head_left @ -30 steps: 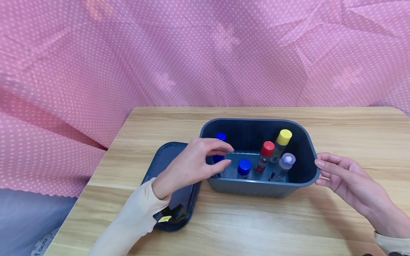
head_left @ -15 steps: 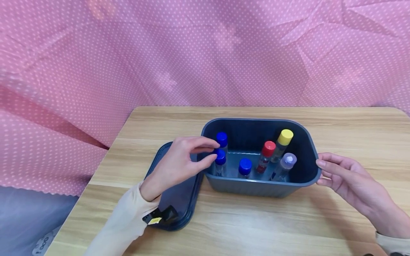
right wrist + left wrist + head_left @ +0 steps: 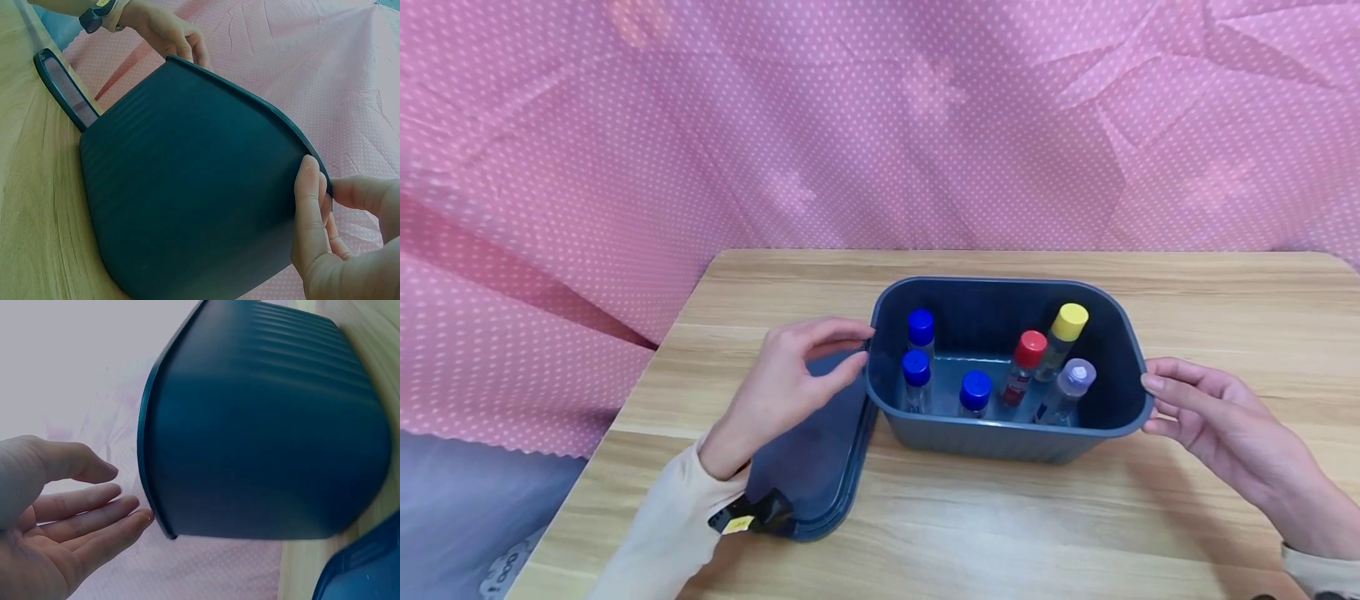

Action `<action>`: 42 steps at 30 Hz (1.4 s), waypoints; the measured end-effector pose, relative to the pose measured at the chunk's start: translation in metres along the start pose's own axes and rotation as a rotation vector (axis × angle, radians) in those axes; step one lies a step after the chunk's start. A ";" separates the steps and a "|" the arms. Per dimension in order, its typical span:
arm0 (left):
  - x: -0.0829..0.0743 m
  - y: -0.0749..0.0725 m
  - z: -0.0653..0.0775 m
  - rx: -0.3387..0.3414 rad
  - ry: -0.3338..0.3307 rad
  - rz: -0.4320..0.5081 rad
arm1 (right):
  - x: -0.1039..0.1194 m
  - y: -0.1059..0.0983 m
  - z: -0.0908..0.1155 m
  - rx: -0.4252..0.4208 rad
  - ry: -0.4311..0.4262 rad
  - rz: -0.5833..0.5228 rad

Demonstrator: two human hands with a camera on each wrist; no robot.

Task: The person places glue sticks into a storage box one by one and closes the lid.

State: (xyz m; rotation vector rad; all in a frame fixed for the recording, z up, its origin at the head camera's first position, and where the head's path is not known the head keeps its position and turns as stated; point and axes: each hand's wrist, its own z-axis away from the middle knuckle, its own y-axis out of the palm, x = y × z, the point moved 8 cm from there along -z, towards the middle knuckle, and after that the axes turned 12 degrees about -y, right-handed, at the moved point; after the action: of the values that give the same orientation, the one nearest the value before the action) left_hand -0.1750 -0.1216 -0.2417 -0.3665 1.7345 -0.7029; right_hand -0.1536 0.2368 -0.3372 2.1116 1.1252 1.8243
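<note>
A dark grey-blue plastic storage box [image 3: 970, 442] stands on the table. Inside it are three blue-capped bottles, among them a rear one [image 3: 921, 327], plus a red-capped bottle [image 3: 1022, 367], a yellow-capped bottle [image 3: 1066, 329] and a clear bottle with a pale lilac cap [image 3: 1066, 390]. My left hand [image 3: 790, 379] is at the box's left rim, thumb and fingers apart; in the left wrist view a fingertip [image 3: 147, 515] is at or very near the rim. At the right end, my right hand [image 3: 1232, 433] pinches the rim between thumb and fingers [image 3: 308, 187].
The box's dark lid [image 3: 820, 467] lies on the table to the left, partly beneath my left hand and wrist camera [image 3: 752, 512]. Wood-grain tabletop [image 3: 1000, 533] extends in front of the box. A pink dotted cloth [image 3: 925, 125] hangs behind the table.
My left hand has moved left out of the box to its left rim, uncovering the two blue-capped bottles there. My right hand has stayed at the right rim.
</note>
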 end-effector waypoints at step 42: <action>0.069 -0.026 0.036 -0.102 -0.175 -0.076 | 0.000 0.002 0.001 0.012 -0.008 -0.014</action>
State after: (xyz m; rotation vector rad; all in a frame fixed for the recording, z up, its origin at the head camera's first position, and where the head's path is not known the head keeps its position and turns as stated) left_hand -0.1630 -0.1908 -0.2833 -0.5510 1.6001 -0.6186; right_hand -0.1514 0.2357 -0.3364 2.1095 1.1492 1.8062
